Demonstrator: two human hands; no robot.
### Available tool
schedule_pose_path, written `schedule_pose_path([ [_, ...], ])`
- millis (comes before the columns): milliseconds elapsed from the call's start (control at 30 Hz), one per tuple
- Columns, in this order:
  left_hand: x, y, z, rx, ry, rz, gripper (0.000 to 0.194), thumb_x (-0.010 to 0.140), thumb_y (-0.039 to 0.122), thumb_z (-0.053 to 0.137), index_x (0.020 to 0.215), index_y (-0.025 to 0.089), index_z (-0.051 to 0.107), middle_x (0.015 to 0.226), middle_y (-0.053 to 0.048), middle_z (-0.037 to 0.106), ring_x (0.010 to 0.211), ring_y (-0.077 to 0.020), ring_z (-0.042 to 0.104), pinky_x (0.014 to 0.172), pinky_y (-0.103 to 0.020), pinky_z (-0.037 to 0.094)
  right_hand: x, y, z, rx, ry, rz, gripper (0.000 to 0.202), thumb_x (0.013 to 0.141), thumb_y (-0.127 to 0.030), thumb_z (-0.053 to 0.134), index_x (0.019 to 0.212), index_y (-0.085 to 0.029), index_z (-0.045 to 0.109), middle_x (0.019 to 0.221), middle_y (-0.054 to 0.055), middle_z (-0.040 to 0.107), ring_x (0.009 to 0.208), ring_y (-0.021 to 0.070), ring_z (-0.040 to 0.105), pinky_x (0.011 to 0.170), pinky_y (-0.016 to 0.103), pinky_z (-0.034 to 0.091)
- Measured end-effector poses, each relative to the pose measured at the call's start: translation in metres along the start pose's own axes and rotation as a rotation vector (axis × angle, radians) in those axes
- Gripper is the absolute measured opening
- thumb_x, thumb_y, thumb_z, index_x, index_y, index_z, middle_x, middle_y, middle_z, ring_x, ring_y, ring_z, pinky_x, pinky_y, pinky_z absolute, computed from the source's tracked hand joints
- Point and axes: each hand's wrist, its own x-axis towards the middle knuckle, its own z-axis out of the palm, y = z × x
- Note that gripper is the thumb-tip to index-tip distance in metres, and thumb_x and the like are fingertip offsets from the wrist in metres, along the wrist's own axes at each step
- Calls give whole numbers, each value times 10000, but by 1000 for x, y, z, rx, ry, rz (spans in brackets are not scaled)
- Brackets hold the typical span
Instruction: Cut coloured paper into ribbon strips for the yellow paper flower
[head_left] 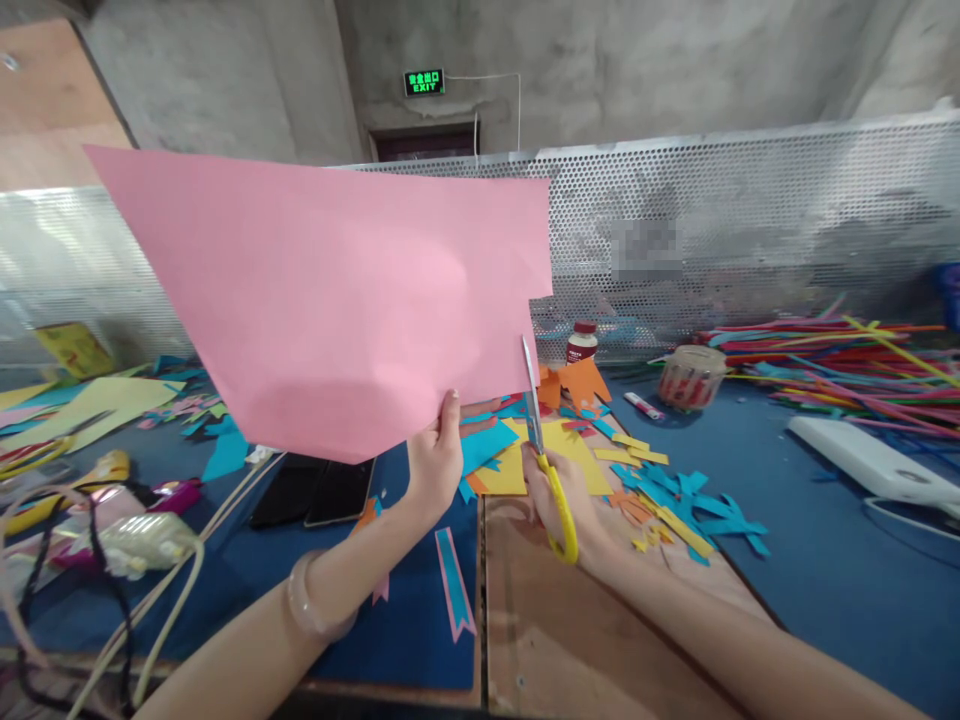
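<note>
A large pink sheet of paper is held up, with a notch in its right edge. My left hand pinches its lower edge, thumb in front. My right hand is closed round the yellow handles of the scissors, whose blades point up beside the sheet's lower right edge. Whether the blades grip the paper I cannot tell. Behind and below the hands lie a yellow sheet and a blue piece of paper. A blue strip with a pink border rests on the blue table surface.
Blue scraps are scattered on the right, near a tape roll, a white power bank and colourful pipe cleaners. Dark phones and cables lie left. A perforated metal panel stands behind.
</note>
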Motion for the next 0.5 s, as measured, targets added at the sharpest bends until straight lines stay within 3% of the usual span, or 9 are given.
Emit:
schedule_pose_path([
  [200, 0, 0, 0, 6, 1, -4, 452, 932, 487, 399, 931, 188, 739, 971, -73, 736, 782, -208, 714, 622, -253, 528, 0, 4, 3, -52, 11, 6, 415, 864, -572, 424, 651, -218, 386, 456, -67, 353, 377, 97, 398, 378, 221, 290],
  [500, 0, -1, -1, 28, 5, 11, 450, 937, 467, 401, 918, 164, 733, 956, -76, 735, 773, -201, 714, 674, -261, 541, -2, 0, 6, -31, -20, -59, 328, 856, -503, 476, 714, -208, 450, 496, -67, 405, 444, 106, 428, 458, 233, 357],
])
